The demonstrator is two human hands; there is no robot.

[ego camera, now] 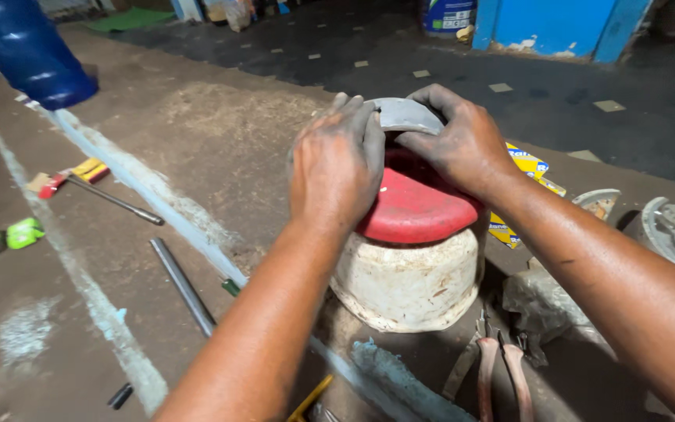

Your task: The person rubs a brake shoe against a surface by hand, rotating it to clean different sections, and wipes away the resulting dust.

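Curved grey metal brake shoe (405,114) on red round stool seat (416,205), left hand (337,168) and right hand (462,144) fingers clamped over its two ends, pliers (501,371) on floor nearby

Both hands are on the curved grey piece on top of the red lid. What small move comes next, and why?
Probably press the curved grey piece down and steady it. The left hand covers its near end and the right hand clasps its far side, while it sits at the back edge of the red lid on the white pot, so it could slip off.

Yellow-blue carton (526,168) right of stool; labelled bucket (447,16) beyond.
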